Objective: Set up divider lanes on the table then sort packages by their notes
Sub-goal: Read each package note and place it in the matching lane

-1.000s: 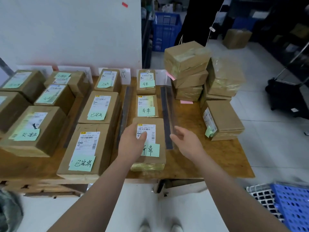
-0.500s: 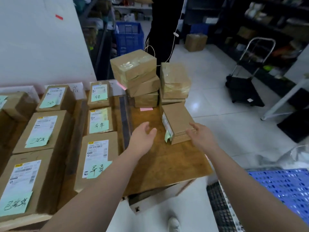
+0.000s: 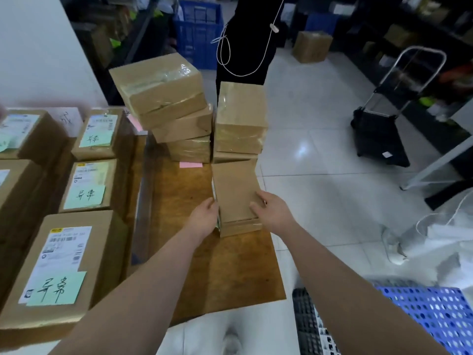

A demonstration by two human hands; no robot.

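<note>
Item under handling: one plain brown cardboard package (image 3: pixel 234 196), rectangular, taped at the near end. It lies on the wooden table (image 3: pixel 204 272) close to the right edge.

The left hand (image 3: pixel 204 217) presses against its left side, fingers fairly straight. The right hand (image 3: pixel 271 211) grips the right top edge, fingers curled over it and thumb on top.

Unsorted stock behind it:
- One stack of three taped brown packages (image 3: pixel 158 90), glossy with clear tape and set askew.
- One stack of two taped packages (image 3: pixel 240 116), touching the held package's far end.
- One pink paper note (image 3: pixel 190 164), flat on the table beside the stacks.

Sorted lane to the left: three labelled packages with green handwritten notes (image 3: pixel 88 187) in a row, bounded by one dark flat divider strip (image 3: pixel 142 213).

Surroundings: a person in black (image 3: pixel 245 34) stands behind the stacks. One blue perforated plastic crate (image 3: pixel 435 316) and one metal hand trolley (image 3: pixel 384 119) stand on the white tiled floor.
</note>
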